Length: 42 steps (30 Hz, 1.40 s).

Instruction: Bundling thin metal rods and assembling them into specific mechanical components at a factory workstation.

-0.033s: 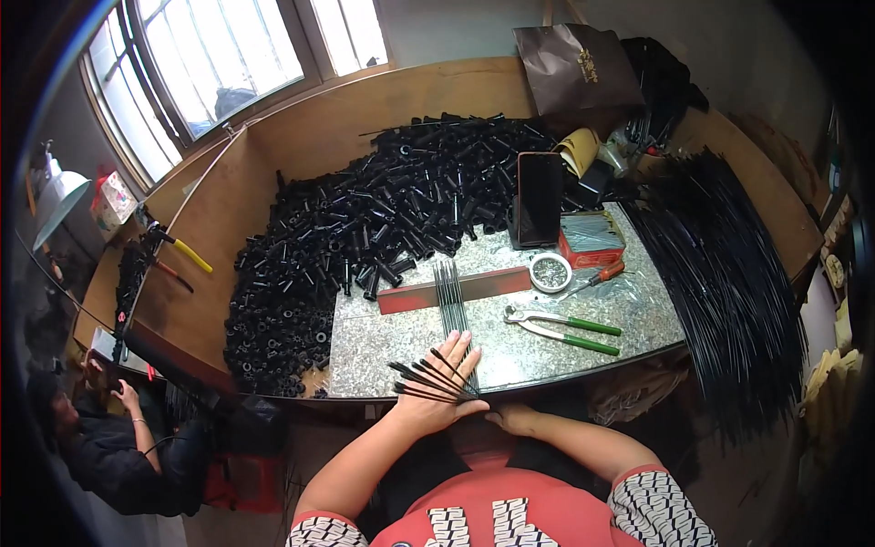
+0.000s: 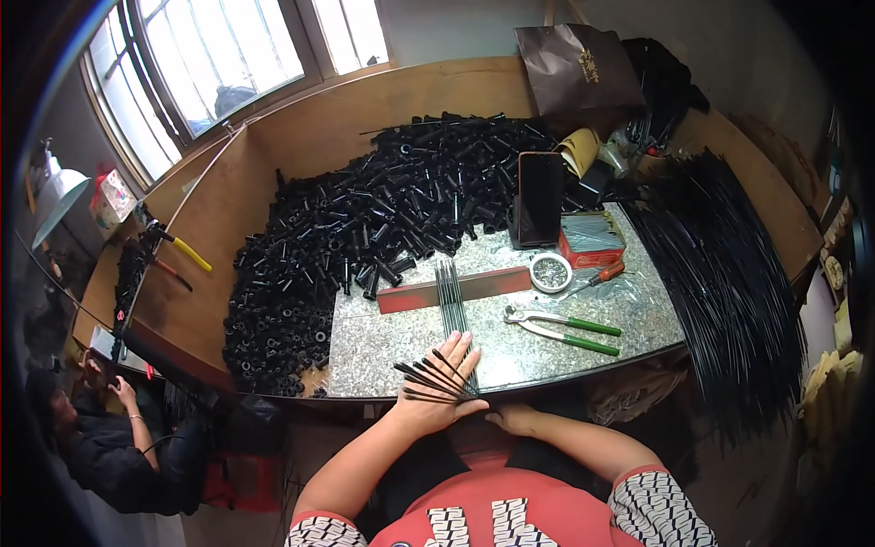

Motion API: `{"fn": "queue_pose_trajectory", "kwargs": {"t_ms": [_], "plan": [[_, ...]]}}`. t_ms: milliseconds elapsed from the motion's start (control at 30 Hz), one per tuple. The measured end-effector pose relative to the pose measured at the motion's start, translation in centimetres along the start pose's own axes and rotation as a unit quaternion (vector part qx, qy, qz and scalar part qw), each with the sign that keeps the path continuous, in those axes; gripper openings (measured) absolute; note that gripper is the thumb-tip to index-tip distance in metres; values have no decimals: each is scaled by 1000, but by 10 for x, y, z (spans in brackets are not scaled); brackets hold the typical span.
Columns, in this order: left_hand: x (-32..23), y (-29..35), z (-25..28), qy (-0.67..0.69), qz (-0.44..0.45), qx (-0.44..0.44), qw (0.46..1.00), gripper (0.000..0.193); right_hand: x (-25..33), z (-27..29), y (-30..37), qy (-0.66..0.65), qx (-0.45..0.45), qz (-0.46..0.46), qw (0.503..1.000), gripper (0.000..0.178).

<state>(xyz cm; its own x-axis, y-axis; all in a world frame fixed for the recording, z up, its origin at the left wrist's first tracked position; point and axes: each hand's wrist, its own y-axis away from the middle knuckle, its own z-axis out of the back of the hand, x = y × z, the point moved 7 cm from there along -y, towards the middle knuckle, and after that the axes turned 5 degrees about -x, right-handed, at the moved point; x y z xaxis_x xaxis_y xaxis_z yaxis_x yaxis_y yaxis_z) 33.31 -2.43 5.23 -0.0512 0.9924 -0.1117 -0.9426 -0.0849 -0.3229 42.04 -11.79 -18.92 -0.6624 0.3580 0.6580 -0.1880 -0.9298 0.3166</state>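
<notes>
My left hand (image 2: 439,387) lies flat at the near edge of the stone worktop, its fingers stretched over a row of thin metal rods (image 2: 452,301). The rods run away from me across a low red and grey bar (image 2: 497,285). Several thin black rods (image 2: 428,380) fan out over the back of this hand and meet near its thumb. My right hand (image 2: 518,419) is just below the front edge, close to the left thumb. Its fingers are mostly hidden, so what it holds, if anything, does not show.
Green-handled pincers (image 2: 583,333), a screwdriver (image 2: 606,272), a white dish (image 2: 550,273) of small parts and a standing phone (image 2: 539,201) are at right. Black tubular parts (image 2: 392,191) heap behind; long black rods (image 2: 729,292) hang off the right side. A person (image 2: 128,438) sits far left.
The fanned black rods over my left hand have shifted slightly to the right. Both hands stay in place.
</notes>
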Motion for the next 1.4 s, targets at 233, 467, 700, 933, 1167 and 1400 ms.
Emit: {"fn": "queue_pose_trajectory", "kwargs": {"t_ms": [233, 467, 700, 933, 1167, 1400], "plan": [[1, -4, 8, 36, 8, 17, 999, 83, 43, 54, 47, 108, 95, 11, 990, 50], [-3, -5, 8, -2, -29, 29, 999, 81, 131, 165, 101, 0, 123, 107, 987, 47], [4, 3, 8, 14, -13, 0, 1000, 81, 142, 294, 90, -29, -29, 78, 996, 40], [12, -1, 8, -36, 47, 23, 998, 89, 89, 405, 62, 210, -364, 46, 906, 23], [9, 0, 10, -27, 42, 12, 999, 93, 15, 425, 22, 398, -312, -45, 861, 24], [9, 3, 10, -45, 53, -4, 998, 86, 17, 415, 20, 421, -311, -44, 851, 14]]}}
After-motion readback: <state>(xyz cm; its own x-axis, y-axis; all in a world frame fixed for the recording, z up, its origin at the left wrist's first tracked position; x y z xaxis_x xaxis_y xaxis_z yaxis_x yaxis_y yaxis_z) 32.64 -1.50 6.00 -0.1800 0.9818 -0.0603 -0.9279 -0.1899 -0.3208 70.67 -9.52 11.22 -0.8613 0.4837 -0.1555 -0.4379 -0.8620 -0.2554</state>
